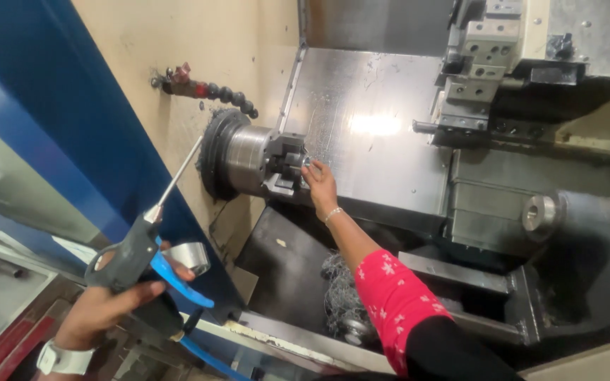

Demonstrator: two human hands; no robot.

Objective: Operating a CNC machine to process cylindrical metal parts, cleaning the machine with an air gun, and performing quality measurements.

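Inside, lathe enclosure point(361, 106) holding a chuck point(248, 159) at its left wall, with a small metal workpiece point(306, 162) seated in the chuck jaws, long axis apparently along the spindle, pointing right. Right hand point(320, 185) at the workpiece, fingertips touching it; grip unclear. Tangled metal swarf point(337, 286) heaped in the dark tray point(277, 261) below. Left hand point(104, 307) clamped round an air blow gun point(139, 247), thin nozzle angled up and right towards the chuck.

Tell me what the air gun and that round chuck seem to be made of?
Air gun: body looks like dark matte plastic, blue lever, with a thin shiny metal nozzle tube. Chuck: apparently bare steel, grey with dull machined sheen; its jaws look darker.
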